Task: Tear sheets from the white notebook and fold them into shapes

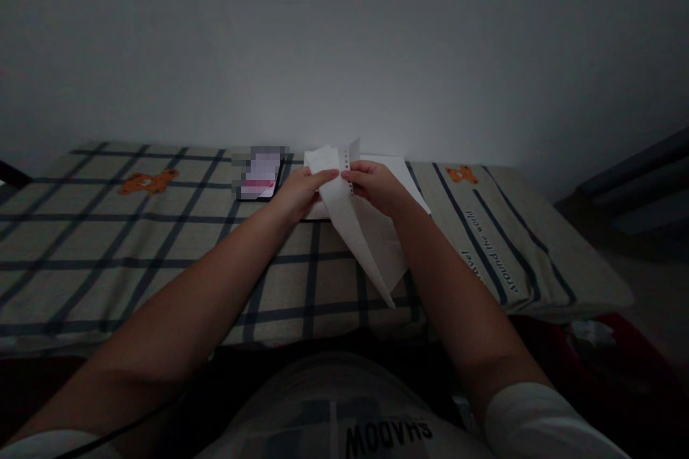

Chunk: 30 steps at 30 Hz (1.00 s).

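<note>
Both my hands hold a white sheet of paper above a checked bed cover. My left hand pinches the sheet's upper left part. My right hand pinches it next to a punched edge strip with a row of small holes. The sheet hangs down towards me in a long fold. More white paper lies flat on the cover behind my right hand.
A phone with a lit screen lies on the cover left of my hands. The bed stands against a plain wall. Its right edge drops to a dark floor with red fabric.
</note>
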Tool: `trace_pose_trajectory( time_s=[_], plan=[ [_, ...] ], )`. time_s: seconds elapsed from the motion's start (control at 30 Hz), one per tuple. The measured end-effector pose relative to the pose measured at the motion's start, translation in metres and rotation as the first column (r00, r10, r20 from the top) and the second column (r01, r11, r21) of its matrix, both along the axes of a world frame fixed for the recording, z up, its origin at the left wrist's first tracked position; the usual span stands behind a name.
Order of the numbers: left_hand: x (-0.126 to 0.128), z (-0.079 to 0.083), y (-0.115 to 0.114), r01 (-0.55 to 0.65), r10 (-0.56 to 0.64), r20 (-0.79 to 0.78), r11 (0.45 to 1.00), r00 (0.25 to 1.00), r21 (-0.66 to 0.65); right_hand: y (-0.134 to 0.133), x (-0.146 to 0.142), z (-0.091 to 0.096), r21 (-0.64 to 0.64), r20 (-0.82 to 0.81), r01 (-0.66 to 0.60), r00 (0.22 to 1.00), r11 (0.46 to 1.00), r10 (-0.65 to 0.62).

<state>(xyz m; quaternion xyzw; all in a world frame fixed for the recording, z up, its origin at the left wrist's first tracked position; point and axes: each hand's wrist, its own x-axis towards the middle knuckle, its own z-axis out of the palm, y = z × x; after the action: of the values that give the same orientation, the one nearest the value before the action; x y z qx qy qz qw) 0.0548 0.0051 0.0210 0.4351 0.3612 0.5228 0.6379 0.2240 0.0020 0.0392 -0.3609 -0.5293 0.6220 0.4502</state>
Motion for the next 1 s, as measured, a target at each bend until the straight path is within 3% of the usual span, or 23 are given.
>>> trace_pose_trajectory(
  time_s=[0.27, 0.5, 0.6, 0.8, 1.0],
  plan=[
    [-0.0006, -0.0008, -0.0006, -0.041, 0.045, -0.076, 0.998, 0.996, 0.051, 0.0036, 0.0028, -0.0057, 0.149, 0.148, 0.032, 0.987, 0.988, -0.054],
    [0.0025, 0.0010, -0.0025, -0.016, 0.016, -0.054, 1.000, 0.998, 0.008, -0.0004, -0.0022, -0.0042, 0.358, 0.232, 0.081, 0.957, 0.930, -0.173],
    [0.0020, 0.0016, -0.0030, -0.015, 0.015, -0.047, 1.000, 0.999, 0.007, -0.0007, -0.0006, -0.0039, 0.329, 0.228, 0.077, 0.961, 0.941, -0.158],
    [-0.0008, -0.0008, 0.0002, -0.029, 0.029, -0.063, 1.000, 0.998, 0.004, 0.0025, 0.0064, -0.0062, 0.149, 0.196, -0.053, 0.980, 0.987, 0.023],
    [0.0014, 0.0041, -0.0057, 0.016, -0.020, -0.087, 0.999, 0.996, -0.042, 0.0049, 0.0035, -0.0073, 0.106, 0.096, 0.022, 0.995, 0.994, -0.032]
  ],
)
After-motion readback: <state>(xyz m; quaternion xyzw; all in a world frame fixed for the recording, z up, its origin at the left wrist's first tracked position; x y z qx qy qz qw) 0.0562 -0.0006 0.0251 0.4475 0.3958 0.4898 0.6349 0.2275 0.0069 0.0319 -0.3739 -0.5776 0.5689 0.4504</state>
